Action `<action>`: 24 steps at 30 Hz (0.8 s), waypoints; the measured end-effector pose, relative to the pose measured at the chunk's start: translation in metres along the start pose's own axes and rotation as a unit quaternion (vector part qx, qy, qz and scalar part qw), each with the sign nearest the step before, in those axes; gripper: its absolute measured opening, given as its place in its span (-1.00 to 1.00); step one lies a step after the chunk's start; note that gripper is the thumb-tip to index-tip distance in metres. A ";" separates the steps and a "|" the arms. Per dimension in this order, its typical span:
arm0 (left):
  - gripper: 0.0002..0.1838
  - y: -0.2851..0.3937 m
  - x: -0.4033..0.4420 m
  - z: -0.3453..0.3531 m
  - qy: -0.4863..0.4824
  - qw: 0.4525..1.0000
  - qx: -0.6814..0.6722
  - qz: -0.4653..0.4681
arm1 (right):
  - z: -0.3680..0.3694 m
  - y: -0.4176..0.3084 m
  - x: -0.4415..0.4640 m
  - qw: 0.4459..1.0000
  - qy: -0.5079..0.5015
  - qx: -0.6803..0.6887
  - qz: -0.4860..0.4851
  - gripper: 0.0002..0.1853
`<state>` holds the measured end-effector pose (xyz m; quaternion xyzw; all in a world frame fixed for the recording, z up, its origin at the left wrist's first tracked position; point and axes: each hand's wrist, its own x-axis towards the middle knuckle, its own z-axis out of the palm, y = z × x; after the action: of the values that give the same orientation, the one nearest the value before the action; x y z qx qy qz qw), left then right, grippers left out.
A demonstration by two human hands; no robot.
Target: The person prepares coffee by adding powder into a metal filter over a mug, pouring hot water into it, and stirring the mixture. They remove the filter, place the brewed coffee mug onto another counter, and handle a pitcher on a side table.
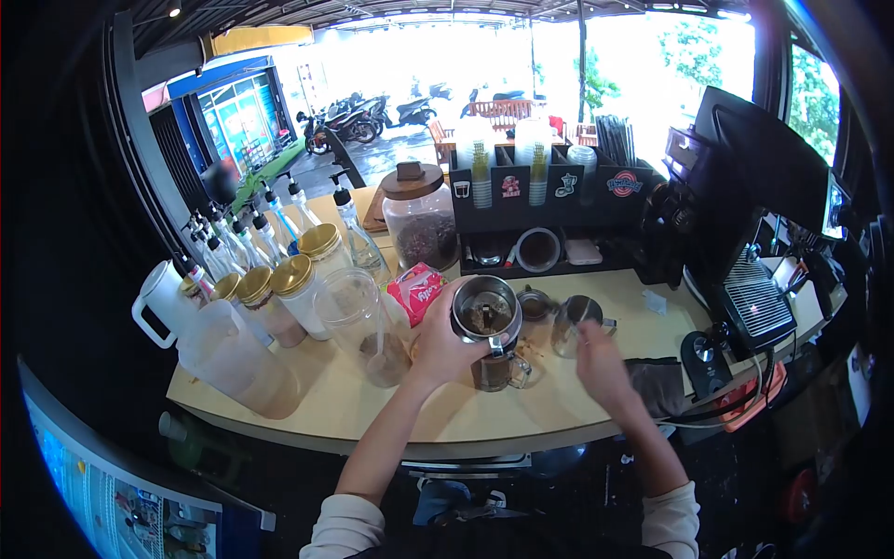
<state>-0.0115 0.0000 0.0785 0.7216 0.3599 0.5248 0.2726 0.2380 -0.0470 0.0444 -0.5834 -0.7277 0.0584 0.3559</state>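
In front of you the pale counter [484,421] spreads, and on its far side stands the black cup rack [549,207], with stacked clear cups inside its compartments. At your right is the dark machine with a metal grille [759,298]. At your left the cloudy plastic pitcher [233,359] stands near the row of jars with golden lids, and farther back is the large wooden-lidded jar [421,224], which has dark contents. The tall clear container [348,303] is left of your left hand [445,343]. This hand is closed around the metal vessel [486,312], whose open mouth shows something brown inside; the vessel is just above the glass mug [490,375], but whether they touch I cannot tell. Your right hand [603,370] is at the metal cup [570,334], and because it is blurred, I cannot tell if its fingers grip it. The pink packet [419,293] lies just behind your left hand, and the small round metal piece [534,304] sits between vessel and cup.
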 end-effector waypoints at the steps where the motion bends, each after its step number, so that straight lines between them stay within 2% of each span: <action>1: -0.14 0.000 0.003 -0.003 -0.021 1.000 -0.019 0.008 | -0.017 -0.008 0.007 0.995 0.072 0.050 -0.044 -0.81; 2: -0.14 0.002 0.006 -0.006 -0.019 1.000 -0.020 0.008 | -0.035 -0.020 0.014 0.995 0.071 0.049 -0.045 -0.81; 4: -0.15 0.007 0.011 -0.012 -0.038 0.995 0.040 0.081 | -0.062 -0.050 0.026 0.983 0.077 0.039 -0.160 -0.80; 5: -0.15 0.008 0.013 -0.012 -0.039 0.995 0.040 0.081 | -0.067 -0.062 0.029 0.983 0.078 0.039 -0.160 -0.80; 7: -0.15 0.009 0.017 -0.012 -0.080 0.996 -0.014 0.046 | -0.069 -0.082 0.034 0.978 -0.014 -0.060 -0.199 -0.75; 8: -0.15 0.009 0.019 -0.012 -0.082 0.995 -0.015 0.046 | -0.066 -0.086 0.040 0.979 -0.013 -0.060 -0.196 -0.75; 10: -0.13 0.008 0.022 -0.012 -0.104 0.992 0.014 0.075 | -0.056 -0.089 0.051 0.931 0.025 -0.190 -0.312 -0.67; 11: -0.13 0.010 0.023 -0.011 -0.105 0.991 0.014 0.077 | -0.053 -0.091 0.055 0.921 0.022 -0.225 -0.318 -0.65; 14: -0.12 0.013 0.025 -0.014 -0.079 0.990 0.039 0.108 | -0.045 -0.093 0.058 0.908 0.023 -0.195 -0.370 -0.68; 17: -0.13 0.008 0.026 -0.017 -0.076 0.992 0.034 0.092 | -0.047 -0.092 0.059 0.911 -0.001 -0.171 -0.376 -0.70; 20: -0.13 0.012 0.026 -0.016 -0.092 0.989 0.023 0.116 | -0.052 -0.095 0.064 0.909 0.007 -0.189 -0.370 -0.74; 22: -0.14 0.015 0.028 -0.016 -0.079 0.985 0.065 0.137 | -0.053 -0.093 0.065 0.910 0.017 -0.211 -0.357 -0.76; 24: -0.14 0.011 0.030 -0.018 -0.082 0.986 0.061 0.130 | -0.050 -0.089 0.065 0.889 0.032 -0.162 -0.426 -0.77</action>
<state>-0.0202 0.0178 0.1086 0.8179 0.2708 0.4721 0.1864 0.1913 -0.0335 0.1547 -0.2683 -0.8941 -0.2361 0.2698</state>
